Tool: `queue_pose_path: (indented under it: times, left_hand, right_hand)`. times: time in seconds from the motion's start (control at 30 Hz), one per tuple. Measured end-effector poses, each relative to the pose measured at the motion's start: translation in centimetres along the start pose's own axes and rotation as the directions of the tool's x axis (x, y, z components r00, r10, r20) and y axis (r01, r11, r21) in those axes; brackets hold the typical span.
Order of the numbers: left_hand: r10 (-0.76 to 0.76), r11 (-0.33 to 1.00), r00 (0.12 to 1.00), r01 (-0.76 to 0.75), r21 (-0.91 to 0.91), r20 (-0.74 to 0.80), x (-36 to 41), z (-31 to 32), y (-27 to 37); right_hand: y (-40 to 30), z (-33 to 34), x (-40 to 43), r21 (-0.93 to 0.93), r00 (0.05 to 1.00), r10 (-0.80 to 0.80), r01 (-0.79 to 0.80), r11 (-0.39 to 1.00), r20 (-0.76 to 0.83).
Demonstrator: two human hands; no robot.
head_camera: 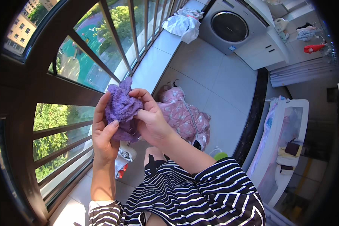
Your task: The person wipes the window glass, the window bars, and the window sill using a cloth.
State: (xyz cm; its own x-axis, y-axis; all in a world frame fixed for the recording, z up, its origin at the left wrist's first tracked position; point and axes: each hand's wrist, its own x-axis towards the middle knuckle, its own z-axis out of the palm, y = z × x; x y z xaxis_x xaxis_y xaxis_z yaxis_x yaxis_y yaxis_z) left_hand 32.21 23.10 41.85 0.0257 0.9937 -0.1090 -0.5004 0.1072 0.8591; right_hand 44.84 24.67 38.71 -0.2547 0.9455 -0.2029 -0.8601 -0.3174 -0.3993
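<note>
Both my hands hold a bunched purple cloth of rough, towel-like fabric, raised in front of the window bars. My left hand grips it from the left and below, thumb on its front. My right hand pinches its right side between thumb and fingers. Part of the cloth hangs down between the palms. Below and to the right, a pink quilted garment or cover with a grey edge lies in a heap on the tiled floor. A folded white cloth item is under my wrists.
A barred window runs along the left, with a tiled ledge bearing white cloths. A front-loading washing machine stands at the back beside a white cabinet. On the right is a white-framed mesh-sided cot with folded cloths.
</note>
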Motion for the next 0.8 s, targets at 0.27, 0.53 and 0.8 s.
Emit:
queue_pose_path:
  times: [0.27, 0.53, 0.8]
  left_hand:
    - [-0.188, 0.959, 0.915, 0.249, -0.134, 0.358, 4.7, 10.0, -4.1]
    - [-0.22, 0.948, 0.886, 0.293, -0.126, 0.409, 11.6, 19.4, -7.8]
    - [-0.141, 0.978, 0.96, 0.174, -0.117, 0.243, 24.4, 33.3, -15.7]
  right_hand:
    - [-11.5, -2.8, -3.9, -0.147, 0.929, -0.365, 0.353, 0.924, -0.063]
    - [-22.6, -7.6, -1.6, -0.078, 0.903, -0.425, 0.42, 0.904, -0.059]
    - [-41.1, -15.4, 9.3, 0.026, 0.975, -0.217, 0.218, 0.976, -0.042]
